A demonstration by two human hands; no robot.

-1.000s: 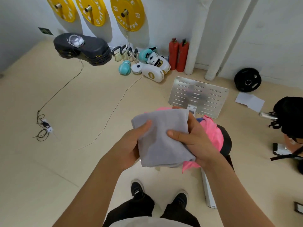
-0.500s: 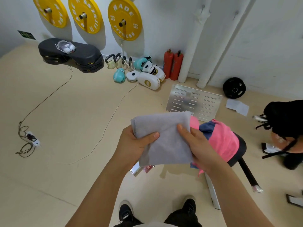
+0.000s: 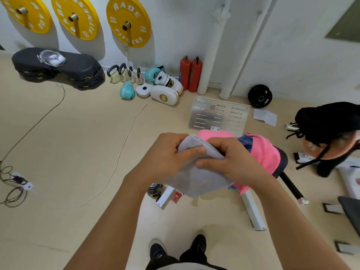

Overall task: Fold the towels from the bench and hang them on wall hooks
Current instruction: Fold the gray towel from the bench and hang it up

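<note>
A grey towel (image 3: 196,177) hangs folded in front of my chest, held by both hands. My left hand (image 3: 165,158) grips its upper left part with the thumb laid across the top fold. My right hand (image 3: 231,162) grips the upper right part, fingers curled over the cloth. Behind and to the right, a pink towel (image 3: 263,152) and a dark blue towel (image 3: 246,142) lie on the black bench (image 3: 281,160).
Yellow weight plates (image 3: 128,26) hang on the white wall. Kettlebells, boxing gloves and two red extinguishers (image 3: 191,74) line its foot. A metal slotted panel (image 3: 219,114) lies on the floor. A person with dark hair (image 3: 327,121) is at the right. Cables cross the floor at left.
The hands have come together and bent the top of the grey towel over into a further fold. The view has tilted up toward the wall.
</note>
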